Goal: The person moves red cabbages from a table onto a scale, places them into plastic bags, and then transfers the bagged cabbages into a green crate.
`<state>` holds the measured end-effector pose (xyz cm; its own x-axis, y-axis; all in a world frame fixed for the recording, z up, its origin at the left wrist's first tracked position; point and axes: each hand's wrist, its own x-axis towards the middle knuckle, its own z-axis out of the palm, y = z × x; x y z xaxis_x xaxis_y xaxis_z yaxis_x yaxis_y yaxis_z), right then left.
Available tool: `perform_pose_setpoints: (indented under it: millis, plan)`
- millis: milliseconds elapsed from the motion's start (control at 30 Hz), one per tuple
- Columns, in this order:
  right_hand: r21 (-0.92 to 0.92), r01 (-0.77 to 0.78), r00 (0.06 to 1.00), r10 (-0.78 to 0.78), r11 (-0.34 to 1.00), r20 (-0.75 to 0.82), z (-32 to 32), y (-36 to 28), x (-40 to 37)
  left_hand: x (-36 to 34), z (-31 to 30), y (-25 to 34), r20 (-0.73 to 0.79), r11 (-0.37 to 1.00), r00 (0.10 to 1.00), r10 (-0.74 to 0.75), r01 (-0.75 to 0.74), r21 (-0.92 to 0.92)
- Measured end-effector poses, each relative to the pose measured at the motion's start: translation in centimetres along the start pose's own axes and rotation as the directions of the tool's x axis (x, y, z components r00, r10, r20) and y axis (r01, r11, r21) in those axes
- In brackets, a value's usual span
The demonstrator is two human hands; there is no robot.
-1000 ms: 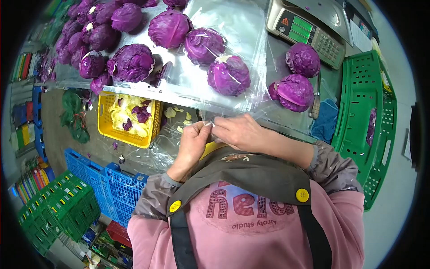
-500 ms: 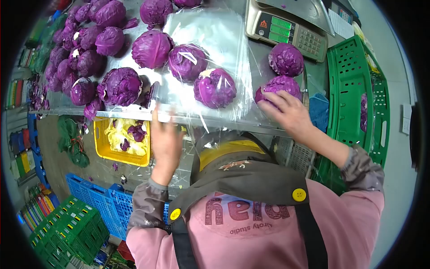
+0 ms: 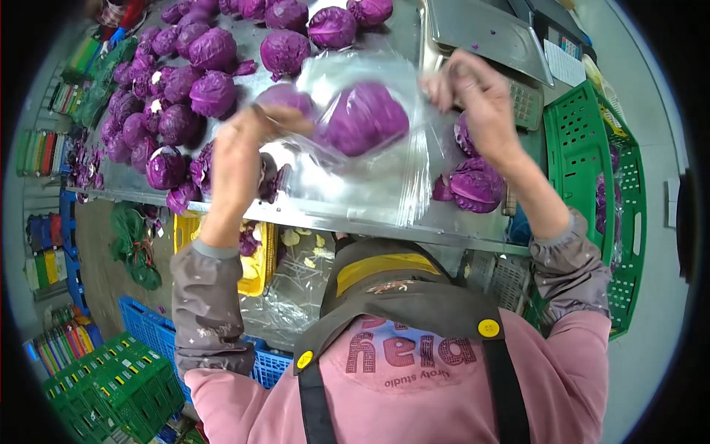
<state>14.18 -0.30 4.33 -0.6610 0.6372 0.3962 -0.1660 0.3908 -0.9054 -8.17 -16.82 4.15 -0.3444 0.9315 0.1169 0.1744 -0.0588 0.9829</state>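
Note:
A clear plastic bag (image 3: pixel 405 96) with red cabbage (image 3: pixel 366 118) inside it hangs stretched between my hands, blurred by motion. My left hand (image 3: pixel 248 140) is at the bag's left end, fingers drawn together on the film. At the opposite end, my right hand (image 3: pixel 473 92) is closed with its fingertips at the bag's corner. Beneath lies a stack of clear plastic bags (image 3: pixel 370 196) on the metal table (image 3: pixel 133 194). Two loose red cabbages, the nearer one (image 3: pixel 477 185) in plain view, sit below my right wrist; my hand partly hides the other.
Many red cabbages (image 3: pixel 177 124) are heaped at the table's left. A weighing scale (image 3: pixel 481 33) stands at the back right, beside a green crate (image 3: pixel 573 140). Below the table's front edge is a yellow basket (image 3: pixel 259 274) with trimmed leaves. Blue crates (image 3: pixel 148 325) stand lower left.
My left hand has risen from the table's front edge, and my right hand has left the loose cabbage. The bagged cabbage is now lifted between both hands. The view has shifted slightly.

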Motion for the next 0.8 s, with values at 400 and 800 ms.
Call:
perform_pose_setpoints:
  millis: [400,800]
  plan:
    - [-0.436,-0.004,1.0,0.001,0.9,-0.008,-0.5,-5.1,-7.1,-2.6,2.4,-1.3,0.268,0.911,0.898,-0.349,0.392,-0.13]
    - [-0.017,-0.414,0.837,0.373,0.91,-0.401,-0.1,-0.3,-11.6,-2.3,3.6,-2.3,0.478,0.731,0.608,-0.634,0.672,0.115]
